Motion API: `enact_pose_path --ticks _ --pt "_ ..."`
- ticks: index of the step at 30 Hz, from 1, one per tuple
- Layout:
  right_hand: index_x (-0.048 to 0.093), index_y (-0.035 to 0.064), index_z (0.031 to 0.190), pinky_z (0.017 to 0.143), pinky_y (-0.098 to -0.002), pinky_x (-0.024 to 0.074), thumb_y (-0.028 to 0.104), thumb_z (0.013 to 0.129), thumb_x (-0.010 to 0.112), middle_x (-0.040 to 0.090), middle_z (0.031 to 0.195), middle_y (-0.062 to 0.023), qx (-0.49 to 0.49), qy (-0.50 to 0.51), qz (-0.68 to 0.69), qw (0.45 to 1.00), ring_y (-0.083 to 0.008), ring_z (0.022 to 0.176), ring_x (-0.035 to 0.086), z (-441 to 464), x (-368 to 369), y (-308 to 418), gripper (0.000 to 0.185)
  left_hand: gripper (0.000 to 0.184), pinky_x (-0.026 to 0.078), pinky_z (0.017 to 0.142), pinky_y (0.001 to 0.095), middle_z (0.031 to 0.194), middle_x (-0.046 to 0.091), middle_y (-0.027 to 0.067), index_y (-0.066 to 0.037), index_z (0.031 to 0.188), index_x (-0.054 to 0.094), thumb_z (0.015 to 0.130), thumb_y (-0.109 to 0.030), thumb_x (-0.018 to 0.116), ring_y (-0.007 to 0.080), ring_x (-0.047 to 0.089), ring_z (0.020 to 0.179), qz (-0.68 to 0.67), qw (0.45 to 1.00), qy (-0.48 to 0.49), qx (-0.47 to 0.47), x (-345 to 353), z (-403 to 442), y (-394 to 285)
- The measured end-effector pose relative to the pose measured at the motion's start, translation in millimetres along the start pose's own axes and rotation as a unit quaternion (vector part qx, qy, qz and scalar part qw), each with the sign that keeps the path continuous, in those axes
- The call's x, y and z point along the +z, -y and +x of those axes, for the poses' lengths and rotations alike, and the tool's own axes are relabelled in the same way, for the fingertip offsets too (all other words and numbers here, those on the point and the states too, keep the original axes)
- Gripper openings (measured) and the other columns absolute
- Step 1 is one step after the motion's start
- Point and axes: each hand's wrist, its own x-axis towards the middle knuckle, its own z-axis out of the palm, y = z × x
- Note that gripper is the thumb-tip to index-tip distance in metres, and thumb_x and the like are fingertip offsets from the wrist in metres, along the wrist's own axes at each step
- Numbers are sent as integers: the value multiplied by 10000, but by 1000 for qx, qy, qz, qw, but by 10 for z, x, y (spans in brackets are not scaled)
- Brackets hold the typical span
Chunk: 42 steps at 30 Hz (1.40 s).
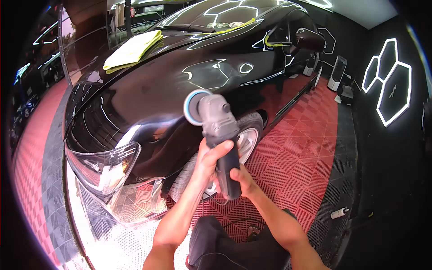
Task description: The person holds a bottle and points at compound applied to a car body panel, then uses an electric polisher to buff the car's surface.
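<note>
Trousers [211,238]: dark, at the bottom, under two bare forearms reaching forward.
Right hand [243,180]: curled at the lower part of the black grip, thumb against its side; most fingers hidden.
Left hand [208,162]: closed round the upper part of the grip, thumb laid across it.
Polisher [220,123]: grey body, black grip, held in both hands above the front wheel, head toward the fender; its outline is slightly blurred.
Pad [198,107]: round, rimmed white and blue, at the head's left side; whether it touches the paint, I cannot tell.
Front wheel [247,139]: silver rim and black tyre, partly behind the hands and polisher.
Headlamp [114,168]: clear-covered, at the car's front corner, left of the wheel.
Floor [292,157]: red ribbed tiles, bordered by grey ones.
Bottle [338,213]: white, dark-topped, lying on the grey tiles at right.
Car [148,94]: dark and glossy, with bright reflections.
Cloth [132,51]: yellow-green, folded, on the bonnet.
Side mirror [310,40]: dark, beyond the fender.
Upright unit [336,74]: black and white, near the wall.
Wall [382,157]: black, with glowing hexagon lights [410,90].
</note>
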Motion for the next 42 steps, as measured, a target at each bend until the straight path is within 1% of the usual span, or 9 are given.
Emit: enact_pose_path --ticks 6,11,17,19,25,26,31,36,42 --pt "553 -22 1044 590 -351 564 675 855 540 629 803 -136 -137 -67 117 981 -247 624 651 196 -306 177 723 474 519 615 288 859 632 77 -17 1052 580 818 -407 714 147 622 700 102 991 35 -74 430 715 -38" --pt "543 -22 1063 589 -345 560 675 847 558 623 803 -127 -116 -42 124 985 -234 635 652 102 -272 173 730 440 491 594 273 815 633 66 -28 1021 589 835 -417 678 132 609 679 135 991 12 -15 393 549 45" --pt "585 -30 993 585 -312 539 625 793 652 637 794 -121 -16 8 -41 999 -198 643 645 30 232 -83 688 553 585 677 352 901 639 161 28 1152 522 808 -357 719 243 670 769 -41 999 -27 23 -124 -285 -63" --pt "590 -33 986 628 -281 510 428 845 663 636 807 -80 -16 32 -49 998 -158 706 633 29 436 -136 488 649 593 731 379 983 613 186 3 1244 464 794 -380 734 284 665 827 -116 992 -34 33 -315 -567 -51" --pt "535 -40 1067 531 -276 508 375 873 668 634 794 -96 11 -5 -48 999 -148 593 618 -65 805 -73 476 726 575 720 366 962 612 172 -5 1274 454 775 -435 758 271 664 823 -166 986 -20 17 -391 -709 -184" --pt "558 -46 996 527 -284 526 510 887 597 620 710 -99 -12 -26 -86 996 -172 590 628 -73 881 -87 568 738 567 704 362 950 613 172 -1 1273 458 771 -450 759 272 664 812 -166 986 -32 8 -392 -733 -171" --pt "569 -31 952 503 -271 509 414 900 619 616 732 -86 -3 1 -133 991 -156 591 624 83 1041 -232 450 635 587 691 377 961 627 181 12 1206 505 808 -429 729 279 666 809 -213 972 -52 81 -604 -966 -266" --pt "551 -44 1045 563 -263 514 398 884 650 629 786 -94 46 22 -85 995 -146 625 622 37 1045 -92 481 717 587 701 381 961 612 173 -2 1255 461 791 -472 742 281 667 803 -184 981 -47 45 -582 -912 -305" --pt "577 -46 925 451 -288 526 508 886 627 630 701 -113 16 -44 -46 998 -183 543 636 71 1032 150 557 575 580 660 360 948 642 166 22 1145 526 849 -439 698 262 670 771 -178 983 -44 17 -329 -599 -472"
